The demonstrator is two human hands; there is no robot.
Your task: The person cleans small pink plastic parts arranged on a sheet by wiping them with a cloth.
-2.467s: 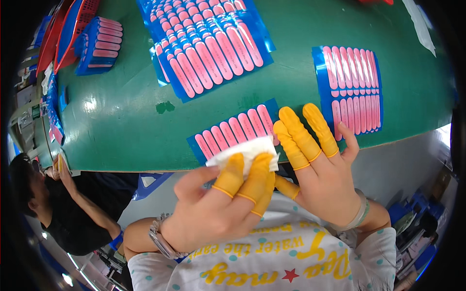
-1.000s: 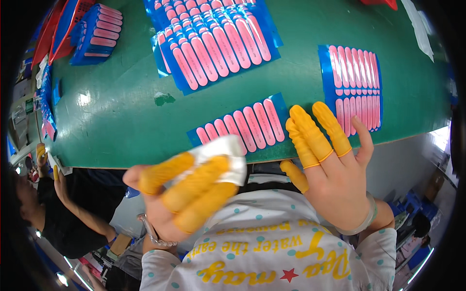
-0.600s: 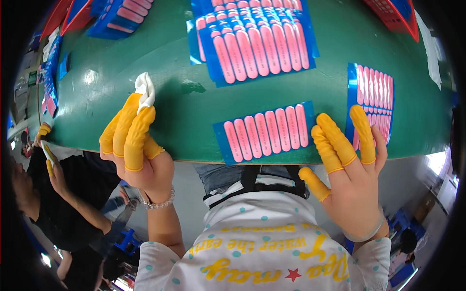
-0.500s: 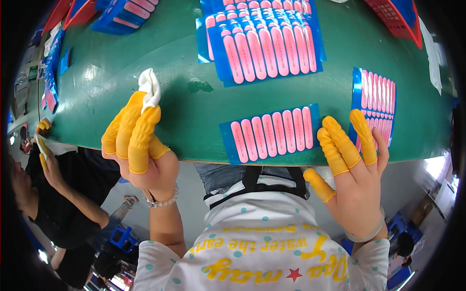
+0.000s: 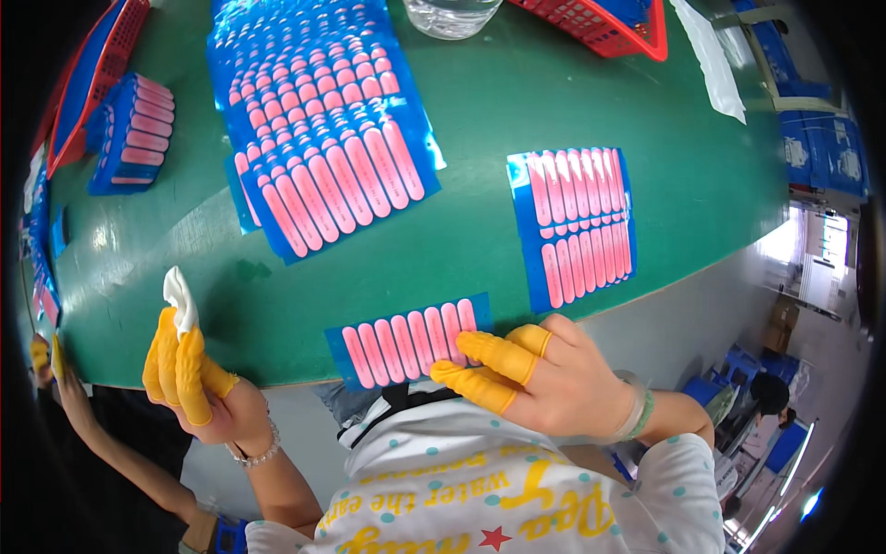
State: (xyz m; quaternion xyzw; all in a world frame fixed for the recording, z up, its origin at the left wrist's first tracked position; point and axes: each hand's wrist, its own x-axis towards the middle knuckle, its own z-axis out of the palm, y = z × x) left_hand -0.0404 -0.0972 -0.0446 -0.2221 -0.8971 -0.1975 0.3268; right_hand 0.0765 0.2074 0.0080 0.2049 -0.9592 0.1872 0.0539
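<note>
Yellow finger cots cover fingers on both hands. A bunched white cloth [image 5: 181, 300] sticks up from the fingertips of my left hand [image 5: 194, 383], which is closed on it above the table's left near edge. A blue-backed sheet of pink round-ended strips [image 5: 397, 343] lies at the table's near edge. My right hand [image 5: 544, 374] has its thumb and forefinger close together at the sheet's right end, covering parts of the last strips; its other fingers are bent. Another blue sheet with two rows of pink strips [image 5: 577, 231] lies just beyond this hand.
Overlapping blue sheets with pink strips [image 5: 323, 138] cover the table's far middle; another stack [image 5: 138, 134] sits far left. Red baskets [image 5: 97, 78] stand at the back corners. A clear container [image 5: 452, 17] stands at the far edge. A co-worker's hand [image 5: 69, 383] shows at left.
My right hand has moved left onto the right end of the near sheet, its fingers drawing together. The left hand still grips the white cloth. The whole view has shifted and turned.
</note>
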